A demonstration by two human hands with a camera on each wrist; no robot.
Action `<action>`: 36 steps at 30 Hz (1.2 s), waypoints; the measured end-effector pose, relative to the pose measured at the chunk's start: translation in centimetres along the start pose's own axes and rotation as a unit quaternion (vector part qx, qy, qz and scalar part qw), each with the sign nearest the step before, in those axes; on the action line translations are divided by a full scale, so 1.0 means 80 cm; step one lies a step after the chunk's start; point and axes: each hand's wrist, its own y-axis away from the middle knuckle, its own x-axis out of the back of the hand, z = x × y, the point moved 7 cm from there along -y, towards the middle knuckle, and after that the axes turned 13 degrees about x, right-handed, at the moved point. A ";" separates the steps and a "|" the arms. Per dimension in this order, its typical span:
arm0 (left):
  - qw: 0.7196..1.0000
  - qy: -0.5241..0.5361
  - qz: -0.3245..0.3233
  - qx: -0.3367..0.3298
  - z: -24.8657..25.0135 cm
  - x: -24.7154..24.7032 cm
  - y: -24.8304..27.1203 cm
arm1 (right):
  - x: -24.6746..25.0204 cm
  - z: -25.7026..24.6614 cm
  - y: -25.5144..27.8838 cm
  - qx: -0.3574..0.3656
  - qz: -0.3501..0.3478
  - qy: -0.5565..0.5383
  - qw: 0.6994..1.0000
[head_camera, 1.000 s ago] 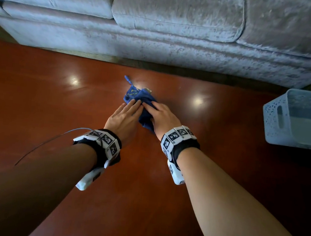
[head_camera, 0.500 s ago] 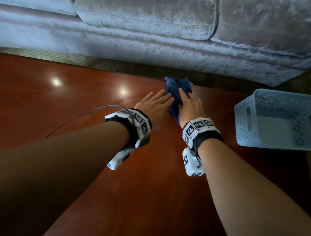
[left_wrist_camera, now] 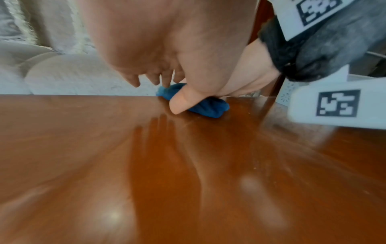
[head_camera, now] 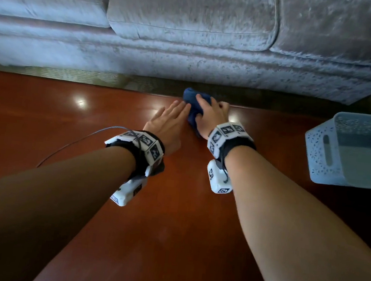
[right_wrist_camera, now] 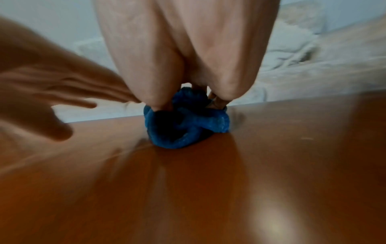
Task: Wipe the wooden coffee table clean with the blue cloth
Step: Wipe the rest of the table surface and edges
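Observation:
The blue cloth (head_camera: 193, 118) lies bunched on the reddish wooden coffee table (head_camera: 171, 219), right at its far edge by the sofa. My right hand (head_camera: 209, 112) lies on top of it, with fingers and thumb curled into the folds and gripping it (right_wrist_camera: 188, 125). My left hand (head_camera: 173, 118) is just left of the cloth, fingers straight and close together. Its fingertips reach the cloth's left side (left_wrist_camera: 208, 107), and its palm hovers a little above the wood. Most of the cloth is hidden under my right palm.
A grey sofa (head_camera: 194, 14) runs along the far side of the table, close behind the cloth. A pale blue perforated plastic basket (head_camera: 317, 150) stands at the table's right end. A thin grey cable (head_camera: 75, 141) trails from my left wristband across the wood.
Both hands have slid the cloth away from me, from the middle of the table to its far edge. The left hand now sits beside the cloth rather than on it.

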 end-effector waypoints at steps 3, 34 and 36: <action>0.998 0.014 0.028 0.050 -0.049 0.008 0.000 | -0.039 -0.087 -0.023 0.094 -0.032 0.009 0.995; 0.998 0.038 -0.040 -0.038 -0.024 0.031 0.012 | -0.020 -0.056 0.025 0.087 -0.016 0.072 0.993; 0.999 0.028 -0.021 -0.024 -0.061 0.042 0.022 | -0.036 -0.094 0.017 0.106 -0.027 0.076 0.991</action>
